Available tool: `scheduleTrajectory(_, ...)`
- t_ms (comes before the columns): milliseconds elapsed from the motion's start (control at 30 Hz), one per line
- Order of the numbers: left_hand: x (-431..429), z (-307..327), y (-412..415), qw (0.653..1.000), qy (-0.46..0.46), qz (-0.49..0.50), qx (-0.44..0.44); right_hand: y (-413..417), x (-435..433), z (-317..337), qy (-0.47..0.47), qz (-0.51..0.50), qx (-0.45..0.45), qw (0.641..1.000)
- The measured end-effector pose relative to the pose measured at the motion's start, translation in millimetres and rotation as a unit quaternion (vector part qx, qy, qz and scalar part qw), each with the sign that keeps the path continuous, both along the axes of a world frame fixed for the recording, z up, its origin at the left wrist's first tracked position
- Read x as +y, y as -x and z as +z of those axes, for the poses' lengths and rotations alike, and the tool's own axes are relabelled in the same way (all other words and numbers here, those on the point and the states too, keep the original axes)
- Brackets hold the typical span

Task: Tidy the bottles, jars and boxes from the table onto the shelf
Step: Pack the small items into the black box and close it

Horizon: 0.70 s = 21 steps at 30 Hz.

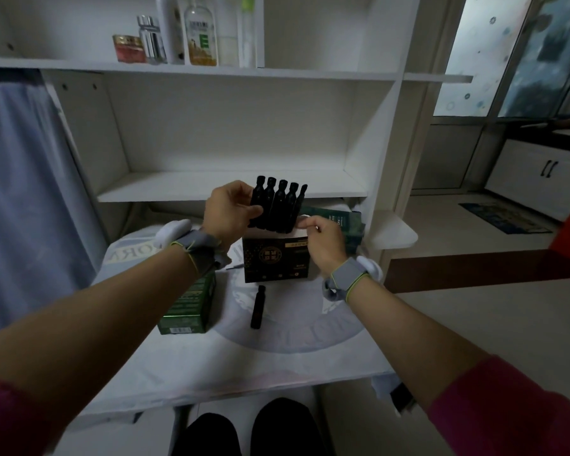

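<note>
left hand [227, 212] pinches row of 5 black vials [277, 205] above black box [275, 261]; right hand [323, 240] pinches its white tab; 1 loose vial [258, 307] mid-table, green box [188, 307] nr left edge.

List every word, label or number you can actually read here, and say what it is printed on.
"ORA", mirrored, partly hidden: white printed tablecloth.
Green "E": clear glass bottle on the upper shelf.
Gold emblem and strip: black cardboard box, text too small.
Barcode: green cardboard box, unreadable.
Pale lines: dark green box, blurred.
</note>
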<state>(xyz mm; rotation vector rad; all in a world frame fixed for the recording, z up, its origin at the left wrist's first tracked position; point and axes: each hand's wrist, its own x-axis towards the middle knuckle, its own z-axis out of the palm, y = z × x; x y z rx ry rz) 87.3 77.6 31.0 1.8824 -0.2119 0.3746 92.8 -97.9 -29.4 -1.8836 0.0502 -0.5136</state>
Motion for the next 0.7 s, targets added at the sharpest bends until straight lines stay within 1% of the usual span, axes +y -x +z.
scheduleTrajectory(100, -2.0, -2.3, 1.6, 0.995, -0.092, 0.014, -0.043, -3.8, -3.6, -1.3, -0.003, 0.000, -0.002, 1.000)
scheduleTrajectory(200, -2.5, -3.0, 4.7, 0.979, -0.188, 0.028, -0.075, -5.4, -5.5, -2.7, -0.008, 0.006, -0.001, 1.000)
scheduleTrajectory(267, -3.4, -4.9, 4.7, 0.968, -0.232, 0.028, -0.089, -5.9, -5.1, -3.6, -0.023, 0.010, -0.001, 1.000)
scheduleTrajectory(333, -5.2, -6.2, 6.8, 0.953, -0.284, 0.026, -0.100, -6.1, -3.1, -4.6, -0.038, 0.009, -0.003, 0.999)
scheduleTrajectory(433, -9.6, -7.0, 7.8, 0.921, -0.370, 0.022, -0.122, -4.2, -2.0, -3.7, -0.037, 0.014, -0.004, 0.999)
scheduleTrajectory(500, -12.1, -8.3, 6.4, 0.907, -0.398, 0.013, -0.136, -2.9, -3.4, -2.9, -0.036, 0.018, -0.003, 0.999)
scheduleTrajectory(700, -16.3, -11.6, 4.7, 0.893, -0.425, -0.028, -0.144, -1.6, -6.9, -1.1, -0.035, 0.016, 0.005, 0.999)
